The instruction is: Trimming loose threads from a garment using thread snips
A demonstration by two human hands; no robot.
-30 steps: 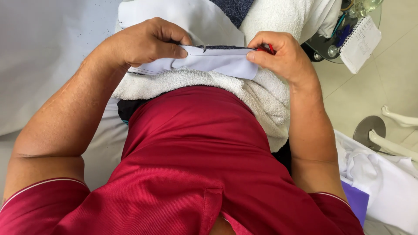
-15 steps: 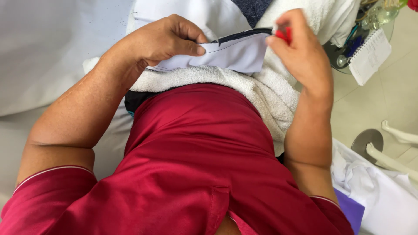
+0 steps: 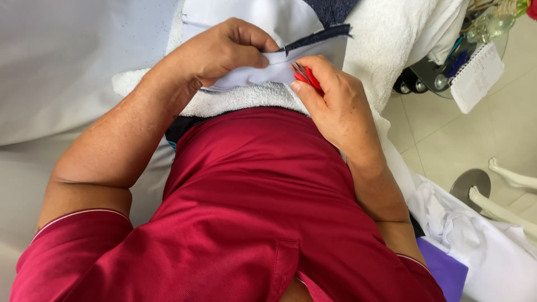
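Observation:
My left hand [image 3: 221, 53] pinches the edge of a pale lavender-white fabric piece [image 3: 263, 72] with a dark navy trim [image 3: 319, 36], holding it down on a white towel [image 3: 235, 100]. My right hand [image 3: 335, 100] grips small red-handled thread snips [image 3: 306, 75], their metal tips pointing at the fabric just right of my left thumb. Both hands work close together above my red shirt [image 3: 251, 196].
A white textured towel [image 3: 391, 39] covers the surface on the right. A small glass side table [image 3: 436, 72] holds a spiral notepad [image 3: 475, 75] and bottles. White cloth [image 3: 481, 246] and a purple item [image 3: 444, 268] lie lower right, beside mannequin feet [image 3: 503, 196] on the tiled floor.
My right hand has come down from the raised fabric edge and brought the red snips to the cloth near my left thumb. The fabric lies flatter now.

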